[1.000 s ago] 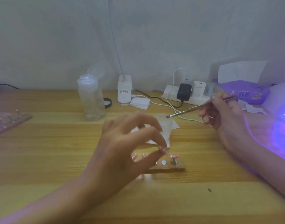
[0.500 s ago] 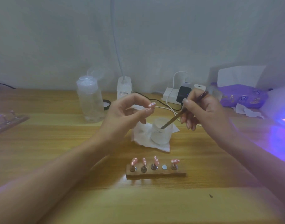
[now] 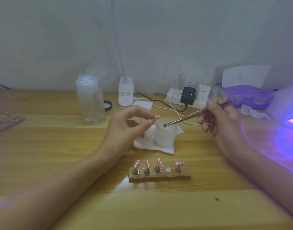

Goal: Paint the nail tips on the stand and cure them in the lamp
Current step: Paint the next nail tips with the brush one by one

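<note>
While open wood ran from the stand (image 3: 159, 175) at six o'clock to the table's (image 3: 42, 155) near edge, the glowing lamp (image 3: 288, 110) sat cut off at three o'clock. The left hand (image 3: 125, 128) pinched a pink nail tip (image 3: 157, 116) at centre. The right hand (image 3: 220, 118) gripped a brush (image 3: 184, 119), its head over the white cup (image 3: 165, 135). Four tips stood on the stand, well apart from both hands.

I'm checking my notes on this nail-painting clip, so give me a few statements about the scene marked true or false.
The left hand pinches a pink dotted nail tip. True.
The stand holds five nail tips. False: four; one spot is bare.
The right hand holds the brush, its tip at the white cup. True.
The lamp is dark. False: it glows violet.
</note>
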A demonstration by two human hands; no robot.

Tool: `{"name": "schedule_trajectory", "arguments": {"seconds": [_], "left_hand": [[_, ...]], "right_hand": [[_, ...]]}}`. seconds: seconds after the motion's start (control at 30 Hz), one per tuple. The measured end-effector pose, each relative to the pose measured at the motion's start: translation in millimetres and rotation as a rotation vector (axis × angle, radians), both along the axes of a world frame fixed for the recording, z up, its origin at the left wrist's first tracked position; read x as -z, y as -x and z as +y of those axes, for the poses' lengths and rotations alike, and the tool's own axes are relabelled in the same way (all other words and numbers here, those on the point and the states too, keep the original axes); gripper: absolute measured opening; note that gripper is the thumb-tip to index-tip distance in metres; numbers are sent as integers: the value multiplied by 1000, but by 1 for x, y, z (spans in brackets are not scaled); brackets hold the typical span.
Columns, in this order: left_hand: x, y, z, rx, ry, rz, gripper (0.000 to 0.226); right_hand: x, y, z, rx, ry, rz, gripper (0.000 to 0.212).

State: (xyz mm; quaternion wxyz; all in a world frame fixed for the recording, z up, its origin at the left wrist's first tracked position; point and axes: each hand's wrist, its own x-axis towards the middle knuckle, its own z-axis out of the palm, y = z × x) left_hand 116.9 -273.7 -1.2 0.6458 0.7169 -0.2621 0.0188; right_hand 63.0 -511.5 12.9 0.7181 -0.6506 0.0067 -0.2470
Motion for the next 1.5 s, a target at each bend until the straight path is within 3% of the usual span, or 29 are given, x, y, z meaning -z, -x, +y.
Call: {"name": "schedule_trajectory", "arguments": {"seconds": [0.33, 0.8, 1.5], "left_hand": [[6, -1, 0, 19, -65, -15, 5], [9, -2, 2, 28, -110, -104, 18], [9, -2, 2, 34, -143, -172, 13]], "right_hand": [[7, 3, -2, -4, -197, 98, 23], [8, 3, 2, -119, -31, 51, 22], [6, 4, 2, -95, -44, 45, 22]]}}
